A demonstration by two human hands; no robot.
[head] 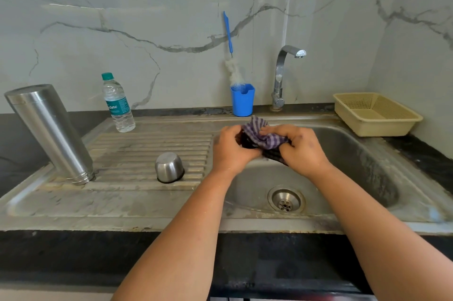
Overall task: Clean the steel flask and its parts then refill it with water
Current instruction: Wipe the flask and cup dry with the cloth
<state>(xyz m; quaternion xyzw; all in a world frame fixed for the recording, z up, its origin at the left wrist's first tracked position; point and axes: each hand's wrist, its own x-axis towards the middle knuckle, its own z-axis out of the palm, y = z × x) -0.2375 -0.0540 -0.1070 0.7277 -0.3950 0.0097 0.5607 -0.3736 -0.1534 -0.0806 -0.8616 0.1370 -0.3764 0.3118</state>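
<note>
The steel flask (50, 129) stands upside down, mouth on the ribbed drainboard (137, 143) at the left. Its steel cup lid (169, 167) rests inverted on the drainboard's middle. Above the sink basin (343, 153), my left hand (231, 147) and my right hand (302, 149) both grip a purple checked cloth (263, 137) bunched around a dark part that is mostly hidden. A clear water bottle (118, 102) with a green cap stands at the drainboard's back.
A blue cup (242, 100) holding a blue-handled bottle brush (230, 50) stands by the wall. The steel tap (282, 75) rises behind the basin, with no water running. A beige plastic basket (375, 114) sits at the back right. The drain (286, 200) lies below my hands.
</note>
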